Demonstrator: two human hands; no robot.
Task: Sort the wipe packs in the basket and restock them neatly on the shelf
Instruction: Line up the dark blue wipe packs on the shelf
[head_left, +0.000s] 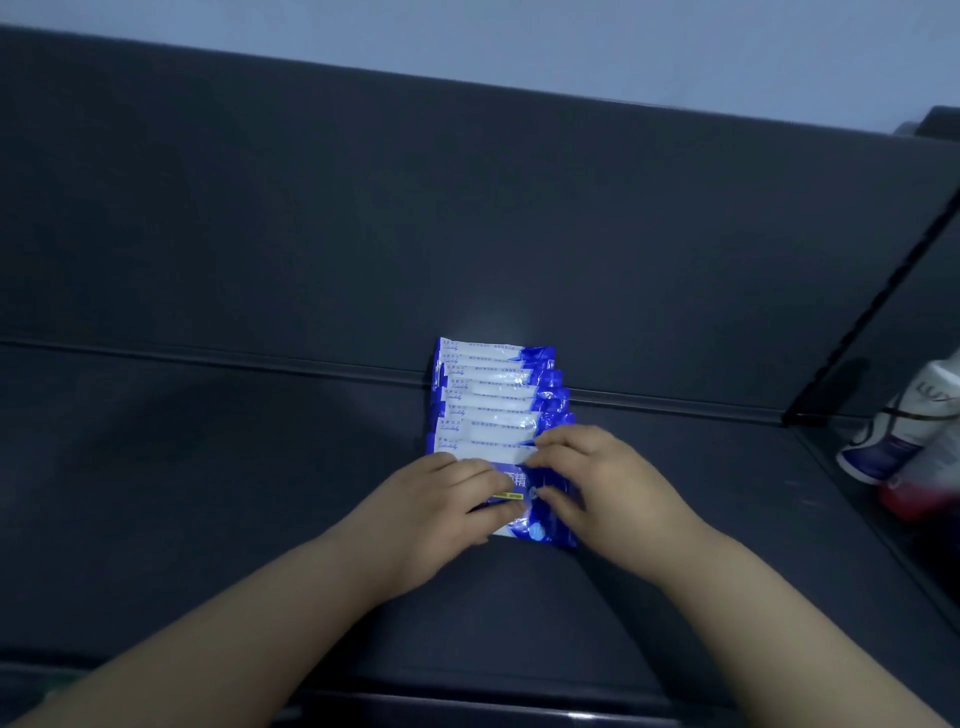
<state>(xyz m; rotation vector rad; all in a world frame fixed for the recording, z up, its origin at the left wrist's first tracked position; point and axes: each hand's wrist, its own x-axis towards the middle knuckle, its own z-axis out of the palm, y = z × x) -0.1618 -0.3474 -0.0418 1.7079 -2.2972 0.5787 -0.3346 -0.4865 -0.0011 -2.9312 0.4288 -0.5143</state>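
Note:
Several blue and white wipe packs (493, 395) stand in a leaning row on the dark shelf (208, 493), running from the back panel toward me. The front wipe pack (519, 480) shows its blue face with white characters. My left hand (441, 514) grips its left side, thumb low on the front. My right hand (597, 483) holds its right side, fingers over the top edge and thumb on the face. Both hands cover much of that pack. No basket is in view.
The shelf's dark back panel (467, 218) rises behind the row. A dark divider (872, 312) slants down at the right. Beyond it stand white and purple bottles (909, 436) with something red (914, 499) below them.

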